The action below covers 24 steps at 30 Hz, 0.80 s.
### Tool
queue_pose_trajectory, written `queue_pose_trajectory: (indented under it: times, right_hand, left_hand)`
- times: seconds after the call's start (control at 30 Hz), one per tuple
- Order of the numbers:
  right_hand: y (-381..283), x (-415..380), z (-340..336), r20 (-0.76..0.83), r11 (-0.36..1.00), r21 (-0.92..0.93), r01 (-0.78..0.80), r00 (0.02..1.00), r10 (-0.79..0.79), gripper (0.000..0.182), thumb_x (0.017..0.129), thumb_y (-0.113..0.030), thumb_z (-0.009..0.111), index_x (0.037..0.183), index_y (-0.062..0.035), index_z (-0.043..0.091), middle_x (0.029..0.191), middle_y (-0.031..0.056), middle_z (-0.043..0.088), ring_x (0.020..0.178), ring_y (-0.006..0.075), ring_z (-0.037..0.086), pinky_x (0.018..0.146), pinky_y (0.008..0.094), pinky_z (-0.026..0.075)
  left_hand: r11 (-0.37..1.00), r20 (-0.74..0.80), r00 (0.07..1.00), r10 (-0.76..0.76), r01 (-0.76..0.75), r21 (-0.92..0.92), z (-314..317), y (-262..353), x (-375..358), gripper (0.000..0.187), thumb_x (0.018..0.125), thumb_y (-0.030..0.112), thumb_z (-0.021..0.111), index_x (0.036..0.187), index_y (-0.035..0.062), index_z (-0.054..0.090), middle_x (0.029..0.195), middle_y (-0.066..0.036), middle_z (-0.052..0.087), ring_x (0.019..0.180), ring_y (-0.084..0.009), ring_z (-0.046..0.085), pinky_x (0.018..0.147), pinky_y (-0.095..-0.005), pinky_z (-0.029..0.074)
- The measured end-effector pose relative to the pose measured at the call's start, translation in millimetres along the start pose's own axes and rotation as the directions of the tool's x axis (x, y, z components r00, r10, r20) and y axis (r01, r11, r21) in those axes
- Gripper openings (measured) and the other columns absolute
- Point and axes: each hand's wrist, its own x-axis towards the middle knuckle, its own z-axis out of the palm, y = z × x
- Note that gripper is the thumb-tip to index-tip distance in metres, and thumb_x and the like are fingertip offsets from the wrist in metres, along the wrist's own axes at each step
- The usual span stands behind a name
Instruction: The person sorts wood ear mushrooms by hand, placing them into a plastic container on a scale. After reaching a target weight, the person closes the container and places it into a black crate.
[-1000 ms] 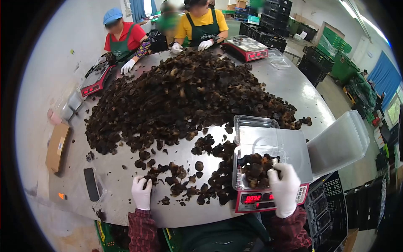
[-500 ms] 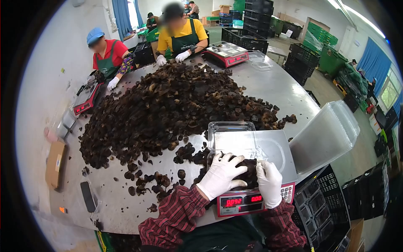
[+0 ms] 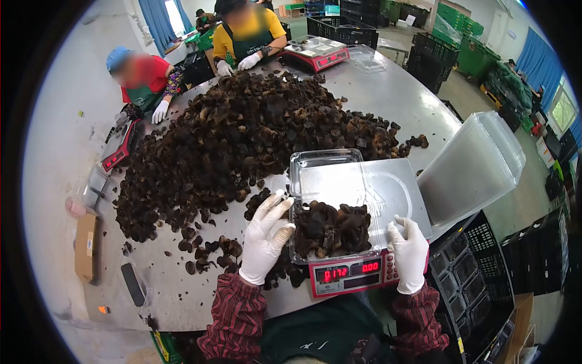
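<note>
A clear plastic clamshell box point(image 3: 367, 239) lies with its lid point(image 3: 327, 159) folded back on the weighing scale point(image 3: 394, 182). Dark wood ear mushrooms point(image 3: 332, 230) fill its near half. The scale's red display point(image 3: 335, 274) reads 0.172. My left hand point(image 3: 262, 233), in a white glove, is at the box's left side, fingers apart and fingertips right at the rim. On the right, my gloved right hand point(image 3: 409, 253) hovers by the scale's keypad, fingers loosely bent and apart, holding nothing.
A large mushroom heap point(image 3: 254, 133) covers the table's middle. A stack of clear boxes point(image 3: 473, 167) leans at the right, above a black crate point(image 3: 479, 242). A phone point(image 3: 133, 284) and a cardboard box point(image 3: 85, 247) lie left. Two gloved co-workers stand across the table with scales.
Both hands have come off the mushrooms and moved apart to either side of the box, uncovering its contents. The display has gone from 0.092 to 0.172. The camera view has shifted slightly.
</note>
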Motion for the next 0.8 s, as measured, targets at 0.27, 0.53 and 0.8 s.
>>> queue_pose_trajectory:
  times: [0.27, 0.53, 0.8]
  right_hand:
    - [-3, 0, 31, 0.160, 0.957, -0.267, 0.110, 0.985, -0.069, 0.037, 0.088, -0.038, 0.066, 0.090, -0.0005, 0.065, 0.070, 0.0172, 0.065, 0.066, 0.0338, 0.066, 0.061, 0.0390, 0.051]
    - [-12, -7, -3, 0.347, 0.955, 0.050, -0.293, 0.902, 0.258, 0.035, 0.094, -0.030, 0.060, 0.084, 0.0028, 0.062, 0.049, 0.0073, 0.058, 0.042, 0.0125, 0.057, 0.045, 0.0270, 0.043]
    - [-11, -5, -13, 0.562, 0.798, 0.323, -0.509, 0.782, 0.271, 0.053, 0.099, -0.045, 0.047, 0.078, 0.0014, 0.061, 0.047, 0.0050, 0.053, 0.040, 0.0111, 0.052, 0.042, 0.0226, 0.038]
  left_hand:
    - [0.834, 0.468, 0.861, 0.198, -0.399, 0.382, 53, 16, 8, 0.055, 0.082, 0.038, 0.067, 0.132, 0.0183, 0.056, 0.138, -0.017, 0.049, 0.129, -0.0358, 0.045, 0.112, -0.0520, 0.025]
    - [0.886, -0.050, 0.989, 0.140, -0.103, 0.452, 24, -41, 53, 0.036, 0.085, 0.011, 0.066, 0.121, 0.0040, 0.063, 0.111, -0.015, 0.065, 0.106, -0.0276, 0.061, 0.091, -0.0357, 0.047]
    - [0.855, -0.045, 0.998, -0.037, 0.008, -0.519, 11, -53, 36, 0.036, 0.099, 0.013, 0.049, 0.134, 0.0055, 0.053, 0.126, -0.015, 0.061, 0.118, -0.0210, 0.055, 0.101, -0.0340, 0.042]
